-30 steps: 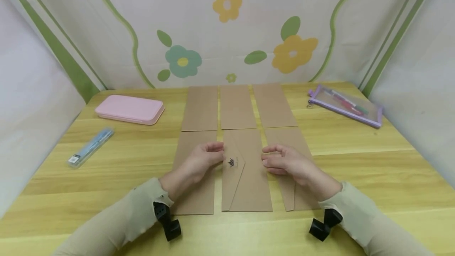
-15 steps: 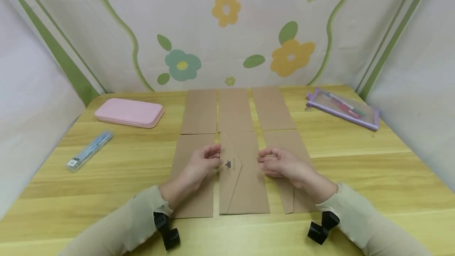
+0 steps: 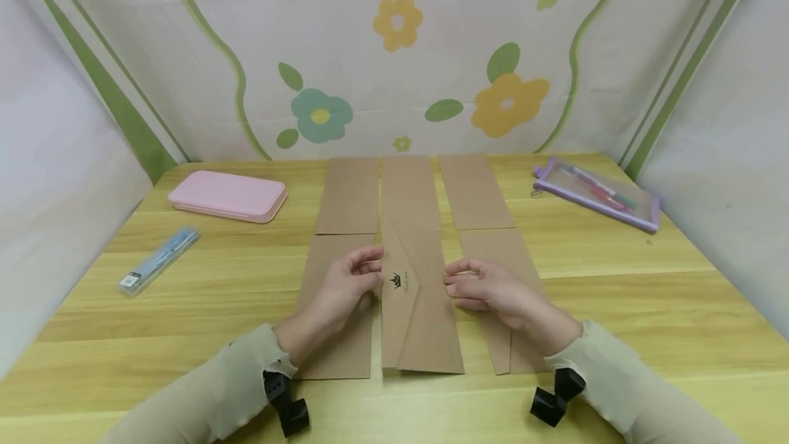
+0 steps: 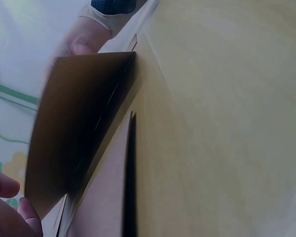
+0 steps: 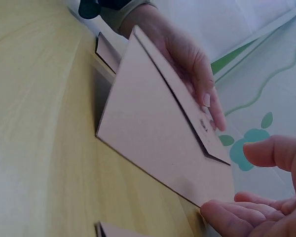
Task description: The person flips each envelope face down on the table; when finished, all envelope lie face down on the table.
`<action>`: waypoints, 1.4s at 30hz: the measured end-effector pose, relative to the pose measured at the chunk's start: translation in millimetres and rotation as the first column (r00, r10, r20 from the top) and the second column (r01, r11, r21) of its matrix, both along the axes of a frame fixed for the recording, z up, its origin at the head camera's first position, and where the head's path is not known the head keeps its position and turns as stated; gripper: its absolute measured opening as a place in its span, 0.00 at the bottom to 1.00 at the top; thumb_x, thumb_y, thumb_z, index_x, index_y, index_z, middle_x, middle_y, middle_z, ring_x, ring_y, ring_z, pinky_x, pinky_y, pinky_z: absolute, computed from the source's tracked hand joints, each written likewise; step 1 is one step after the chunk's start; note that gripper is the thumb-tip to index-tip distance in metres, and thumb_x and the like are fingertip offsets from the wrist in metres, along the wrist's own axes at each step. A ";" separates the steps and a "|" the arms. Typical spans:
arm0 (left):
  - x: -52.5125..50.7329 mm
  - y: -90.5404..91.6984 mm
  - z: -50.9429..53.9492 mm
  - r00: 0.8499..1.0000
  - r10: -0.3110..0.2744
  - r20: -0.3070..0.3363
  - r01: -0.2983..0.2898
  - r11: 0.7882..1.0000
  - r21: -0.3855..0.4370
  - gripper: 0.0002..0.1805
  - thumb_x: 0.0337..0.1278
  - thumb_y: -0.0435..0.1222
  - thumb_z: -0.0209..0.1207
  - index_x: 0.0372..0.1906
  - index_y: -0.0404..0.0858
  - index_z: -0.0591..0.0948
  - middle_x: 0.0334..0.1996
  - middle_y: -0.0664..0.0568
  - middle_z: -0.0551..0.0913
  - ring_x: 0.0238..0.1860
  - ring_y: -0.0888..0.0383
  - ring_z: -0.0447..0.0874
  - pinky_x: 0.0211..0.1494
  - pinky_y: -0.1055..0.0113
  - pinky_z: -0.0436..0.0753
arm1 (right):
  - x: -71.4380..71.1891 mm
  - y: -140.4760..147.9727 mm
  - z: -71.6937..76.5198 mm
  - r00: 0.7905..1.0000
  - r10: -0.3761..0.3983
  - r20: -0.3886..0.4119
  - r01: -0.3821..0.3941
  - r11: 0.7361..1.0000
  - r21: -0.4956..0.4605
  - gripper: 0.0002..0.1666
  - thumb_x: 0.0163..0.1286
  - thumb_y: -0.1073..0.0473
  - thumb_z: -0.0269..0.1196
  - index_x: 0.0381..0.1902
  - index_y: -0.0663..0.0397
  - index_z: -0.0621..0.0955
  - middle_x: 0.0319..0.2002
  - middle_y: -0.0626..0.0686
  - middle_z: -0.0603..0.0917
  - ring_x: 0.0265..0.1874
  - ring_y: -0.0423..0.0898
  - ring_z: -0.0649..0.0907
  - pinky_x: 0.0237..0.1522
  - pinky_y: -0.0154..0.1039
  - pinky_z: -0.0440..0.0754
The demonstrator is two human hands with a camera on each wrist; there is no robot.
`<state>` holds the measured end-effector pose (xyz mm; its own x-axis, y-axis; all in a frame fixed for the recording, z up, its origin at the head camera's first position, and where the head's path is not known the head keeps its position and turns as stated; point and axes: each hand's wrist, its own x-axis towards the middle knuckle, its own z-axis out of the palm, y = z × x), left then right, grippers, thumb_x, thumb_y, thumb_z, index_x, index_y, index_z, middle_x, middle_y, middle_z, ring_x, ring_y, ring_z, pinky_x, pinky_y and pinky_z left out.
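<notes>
A brown envelope [image 3: 431, 321], printed with a small crown on its flap, lies between my two hands, raised off the table at a tilt. My left hand [image 3: 345, 286] pinches its left edge beside the crown. My right hand [image 3: 499, 290] touches the right edge with its fingertips. In the right wrist view, the right thumb [image 5: 269, 152] stands apart from the envelope. The left wrist view shows its dark underside [image 4: 79, 108]. A brown envelope [image 3: 335, 259] lies under my left hand, and an envelope with a flap [image 3: 527, 355] lies under my right.
Behind are three more brown envelopes [image 3: 409, 190] in a row. At the left are a pink pencil case [image 3: 228, 192] and a clear narrow box [image 3: 159, 262] with a label. A mesh pouch [image 3: 594, 194] with pens and purple trim lies at the back right.
The middle envelope has lifted off the table and now tilts, with a shadow under its near edge. Both hands have shifted slightly left with it.
</notes>
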<state>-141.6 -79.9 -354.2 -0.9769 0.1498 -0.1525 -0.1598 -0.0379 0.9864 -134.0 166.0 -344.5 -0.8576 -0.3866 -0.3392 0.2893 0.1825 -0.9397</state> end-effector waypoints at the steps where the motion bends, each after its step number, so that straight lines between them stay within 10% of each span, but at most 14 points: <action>1: 0.1 -0.3 -0.3 1.000 0.006 -0.012 -0.006 1.000 0.002 0.27 0.46 0.17 0.53 0.57 0.27 0.71 0.48 0.40 0.75 0.44 0.57 0.72 0.39 0.79 0.76 | -0.1 -1.3 -0.5 1.000 0.001 -0.001 -0.001 1.000 -0.002 0.32 0.62 0.62 0.60 0.60 0.73 0.63 0.62 0.70 0.66 0.57 0.51 0.74 0.53 0.39 0.77; 26: -2.7 -4.8 20.1 0.992 0.047 -0.118 -0.034 0.993 0.113 0.22 0.51 0.20 0.56 0.55 0.27 0.73 0.41 0.47 0.77 0.39 0.61 0.75 0.42 0.77 0.78 | -3.6 -37.9 -11.9 0.999 0.040 -0.018 -0.042 0.992 -0.116 0.30 0.62 0.64 0.60 0.59 0.73 0.64 0.59 0.67 0.71 0.56 0.48 0.75 0.51 0.35 0.77; 42: -11.7 5.2 30.3 0.958 -0.052 -0.282 0.040 0.998 -0.048 0.20 0.53 0.25 0.58 0.54 0.28 0.73 0.46 0.41 0.77 0.42 0.61 0.75 0.44 0.76 0.77 | -6.1 -53.7 -14.7 0.998 0.064 -0.024 -0.067 0.983 -0.172 0.32 0.60 0.67 0.58 0.61 0.73 0.63 0.61 0.69 0.67 0.59 0.56 0.72 0.55 0.41 0.76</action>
<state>-153.3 -74.7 -323.9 -0.9731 0.1949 0.1226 0.1260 0.0050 0.9920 -140.1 112.3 -359.2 -0.8340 -0.4933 -0.2471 0.2650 0.0346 -0.9636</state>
